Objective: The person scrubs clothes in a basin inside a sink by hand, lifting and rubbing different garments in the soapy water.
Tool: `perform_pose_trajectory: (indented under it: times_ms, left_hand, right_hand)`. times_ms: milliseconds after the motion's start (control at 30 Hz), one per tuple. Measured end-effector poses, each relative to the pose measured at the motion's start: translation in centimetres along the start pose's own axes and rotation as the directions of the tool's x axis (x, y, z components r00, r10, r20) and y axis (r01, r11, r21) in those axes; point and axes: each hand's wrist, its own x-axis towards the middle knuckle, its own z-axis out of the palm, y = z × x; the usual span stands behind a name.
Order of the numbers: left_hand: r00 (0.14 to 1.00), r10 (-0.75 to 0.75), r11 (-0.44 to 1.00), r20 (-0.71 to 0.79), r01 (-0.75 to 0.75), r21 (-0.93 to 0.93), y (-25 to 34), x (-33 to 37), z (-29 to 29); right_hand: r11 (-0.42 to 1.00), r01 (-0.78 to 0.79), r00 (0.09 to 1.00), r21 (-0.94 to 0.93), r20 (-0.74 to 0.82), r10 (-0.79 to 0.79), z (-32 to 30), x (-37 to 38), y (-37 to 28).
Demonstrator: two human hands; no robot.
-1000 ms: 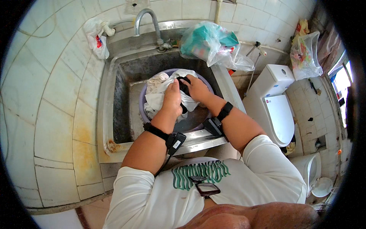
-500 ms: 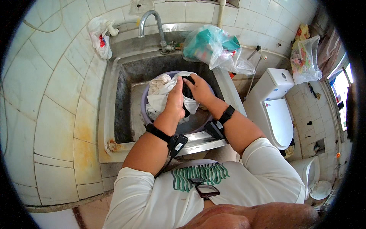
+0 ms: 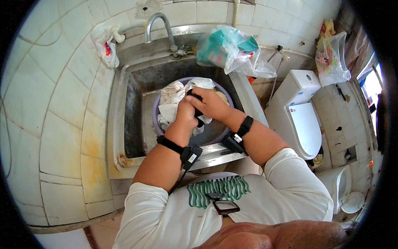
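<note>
Both my hands are over a purple basin [image 3: 156,113] that stands in the metal sink. A black cloth [image 3: 193,96] is bunched between them. My left hand [image 3: 186,113] is closed on its lower part, and a dark end hangs below. My right hand [image 3: 212,103] is wrapped over it from the right, fingers touching my left hand. Much of the black cloth is hidden by the hands, so I cannot tell what garment it is. White laundry [image 3: 171,96] fills the left and back of the basin, some of it under my hands.
The sink [image 3: 118,110] has a curved tap [image 3: 159,18] at its back. A clear plastic bag [image 3: 232,52] with green and red contents lies on its back right corner. A toilet [image 3: 304,124] stands to the right. Another bag [image 3: 105,45] hangs on the left wall.
My fingers, stretched out half a second ago, have curled in around the black cloth. Both hands have come together, a little lower and to the left. The view has shifted slightly.
</note>
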Motion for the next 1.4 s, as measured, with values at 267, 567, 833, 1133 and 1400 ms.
perform_pose_trajectory:
  times_ms: [267, 567, 833, 1133, 1400]
  left_hand:
    - [0.998, 0.068, 0.977, -0.005, -0.065, 0.205, 0.4, -0.8, 1.3]
    - [0.987, -0.122, 0.992, 0.100, 0.124, -0.011, 1.4, -1.3, 0.6]
    - [0.999, 0.001, 0.992, 0.052, -0.008, 0.125, 0.2, -1.5, 1.9]
    - [0.999, -0.018, 1.000, 0.049, 0.018, 0.000, 1.1, -1.4, 1.1]
    - [0.999, -0.010, 0.969, -0.051, 0.022, 0.245, -0.2, -1.4, 2.7]
  right_hand:
    - [0.980, -0.192, 0.967, 0.047, -0.162, 0.197, 0.4, 0.3, 2.3]
    - [0.987, 0.155, 0.988, 0.040, 0.021, -0.156, -0.2, -0.6, -0.4]
    - [0.983, -0.181, 0.971, 0.032, -0.156, 0.184, -0.1, 0.3, 3.7]
    - [0.995, 0.076, 0.997, 0.066, -0.035, -0.074, -0.3, -0.5, -0.8]
    - [0.984, -0.179, 0.968, 0.001, -0.176, 0.176, 0.0, 0.5, 4.1]
